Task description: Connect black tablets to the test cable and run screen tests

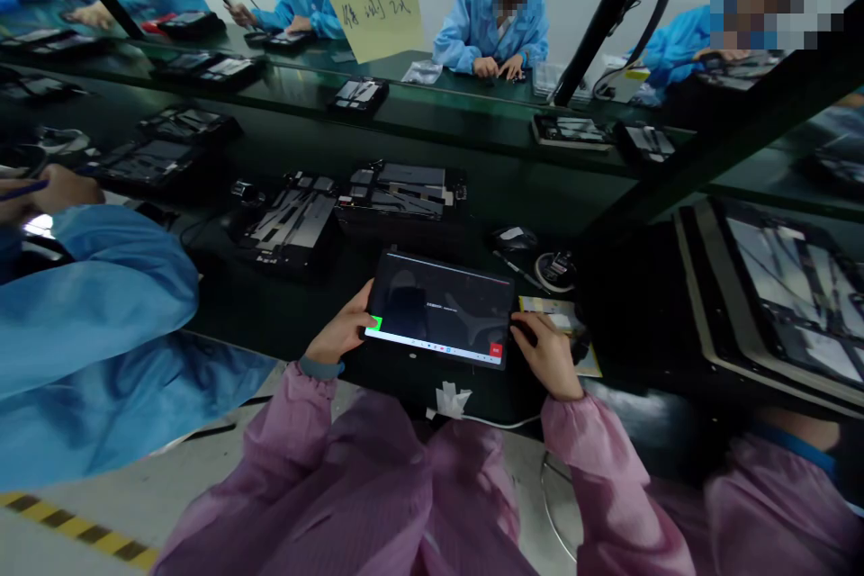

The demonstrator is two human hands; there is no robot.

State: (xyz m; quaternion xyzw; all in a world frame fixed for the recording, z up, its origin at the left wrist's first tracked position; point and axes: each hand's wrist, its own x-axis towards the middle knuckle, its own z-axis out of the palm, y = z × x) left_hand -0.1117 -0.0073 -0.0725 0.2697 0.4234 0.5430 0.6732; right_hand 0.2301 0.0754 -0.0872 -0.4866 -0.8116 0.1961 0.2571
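A dark tablet (pixel 442 306) with a lit screen is held just above the near edge of the green workbench (pixel 283 306). The screen shows a green square at its lower left corner and a red one at its lower right. My left hand (pixel 341 333) grips the tablet's left edge, thumb lying on the green square. My right hand (pixel 548 353) holds the right edge, fingers curled under and thumb by the frame. Both arms wear pink sleeves.
Opened tablet bodies (pixel 398 189) and black fixtures (pixel 290 229) lie beyond. A small round part (pixel 557 268) and yellow card (pixel 563 317) sit at right, trays (pixel 776 288) further right. A blue-sleeved person (pixel 87 324) is at left; others work across the bench.
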